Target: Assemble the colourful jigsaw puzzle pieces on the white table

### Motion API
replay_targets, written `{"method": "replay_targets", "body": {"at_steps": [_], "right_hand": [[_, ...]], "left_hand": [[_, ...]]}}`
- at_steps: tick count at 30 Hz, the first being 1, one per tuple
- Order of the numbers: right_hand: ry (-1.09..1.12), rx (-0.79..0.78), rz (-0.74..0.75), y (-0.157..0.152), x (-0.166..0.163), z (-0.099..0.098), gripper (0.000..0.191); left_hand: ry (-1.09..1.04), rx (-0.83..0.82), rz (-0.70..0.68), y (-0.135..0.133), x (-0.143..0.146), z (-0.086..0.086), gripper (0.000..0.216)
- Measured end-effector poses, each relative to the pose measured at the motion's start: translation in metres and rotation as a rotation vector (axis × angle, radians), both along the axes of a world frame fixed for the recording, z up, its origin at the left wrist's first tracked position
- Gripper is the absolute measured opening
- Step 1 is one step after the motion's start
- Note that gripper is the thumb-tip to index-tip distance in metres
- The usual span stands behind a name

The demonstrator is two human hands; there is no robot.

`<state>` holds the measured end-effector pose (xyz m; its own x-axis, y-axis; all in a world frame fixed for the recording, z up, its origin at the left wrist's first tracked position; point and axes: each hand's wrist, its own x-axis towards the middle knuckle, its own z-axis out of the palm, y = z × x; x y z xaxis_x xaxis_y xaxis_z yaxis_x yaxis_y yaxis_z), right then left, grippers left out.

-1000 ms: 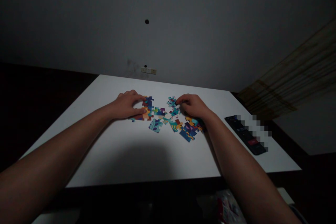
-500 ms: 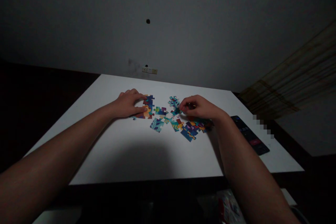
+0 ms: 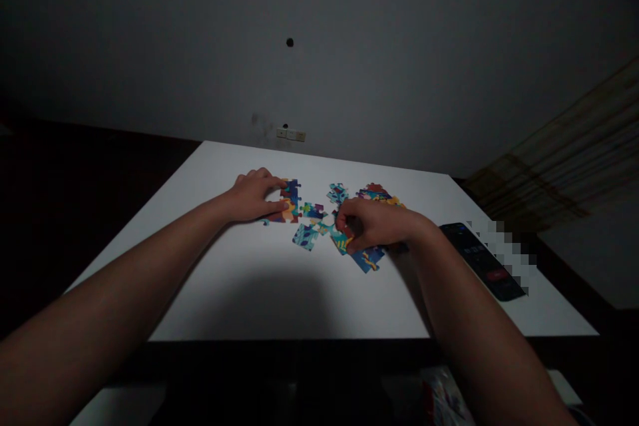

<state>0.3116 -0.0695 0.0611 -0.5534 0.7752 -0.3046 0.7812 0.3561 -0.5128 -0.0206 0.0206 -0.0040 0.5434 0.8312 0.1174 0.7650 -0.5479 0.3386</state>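
Note:
On the left of the table, my left hand (image 3: 254, 196) rests with thumb and fingers spread over a joined block of jigsaw puzzle pieces (image 3: 292, 201), holding nothing. My right hand (image 3: 372, 221) is over the loose pieces, its thumb and forefinger apart around a reddish bit. Close to its thumb lie a green-yellow piece (image 3: 341, 241) and a dark blue piece (image 3: 368, 261). Between the hands are a purple-green piece (image 3: 312, 210) and a light blue leaf-patterned piece (image 3: 304, 237). Another leaf-patterned piece (image 3: 337, 192) lies farther back. The right hand covers part of the pile.
More colourful pieces (image 3: 374, 192) lie behind my right hand. A dark phone (image 3: 482, 259) rests on the white table (image 3: 239, 279), right of my right forearm. Beyond the table's far edge stands a grey wall with sockets (image 3: 291, 134). A plastic bag (image 3: 444, 396) is below the near edge.
My right hand has come nearer and lower, from the back leaf-patterned pieces to the green-yellow one, and its fingers have parted. Pieces behind it now show. My left hand stays on its block.

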Motion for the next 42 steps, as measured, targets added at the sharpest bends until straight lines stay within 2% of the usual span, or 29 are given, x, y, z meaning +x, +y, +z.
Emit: {"method": "replay_targets", "body": {"at_steps": [5,11,16,19,21,24,26,29,32,37,42], "right_hand": [[0.133,-0.038,-0.092,0.001,0.002,-0.001,0.012],[0.404,0.152,-0.306,0.016,0.004,-0.022,0.008],[0.447,0.203,-0.303,0.019,-0.001,-0.031,0.024],[0.565,0.192,-0.345,0.017,-0.010,-0.029,0.040],[0.617,0.151,-0.358,0.017,-0.020,-0.027,0.038],[0.554,0.131,-0.286,0.019,-0.044,-0.023,0.023],[0.481,0.195,-0.222,0.022,-0.065,-0.020,0.018],[0.354,0.364,-0.130,0.025,-0.096,-0.018,0.019],[0.247,0.453,-0.079,0.026,-0.119,-0.023,0.024],[0.165,0.562,-0.146,0.018,-0.127,-0.042,0.023],[0.054,0.627,-0.005,0.006,-0.122,-0.044,0.027]], "left_hand": [[0.027,-0.002,0.005,0.000,0.000,0.000,0.071],[0.084,-0.030,0.001,-0.004,0.003,0.005,0.064],[0.095,-0.058,0.043,-0.006,0.004,0.009,0.053],[0.112,-0.046,0.043,-0.005,0.002,0.010,0.063],[0.126,-0.026,0.074,-0.004,-0.001,0.010,0.071],[0.137,-0.006,0.166,-0.002,-0.004,0.008,0.070],[0.138,0.004,0.216,-0.001,-0.005,0.007,0.067],[0.122,0.018,0.253,0.000,-0.006,0.005,0.063],[0.097,0.023,0.266,0.000,-0.007,0.003,0.062],[0.075,0.007,0.264,0.000,-0.007,0.002,0.060],[0.066,0.019,0.268,0.000,-0.006,0.001,0.060]]}}
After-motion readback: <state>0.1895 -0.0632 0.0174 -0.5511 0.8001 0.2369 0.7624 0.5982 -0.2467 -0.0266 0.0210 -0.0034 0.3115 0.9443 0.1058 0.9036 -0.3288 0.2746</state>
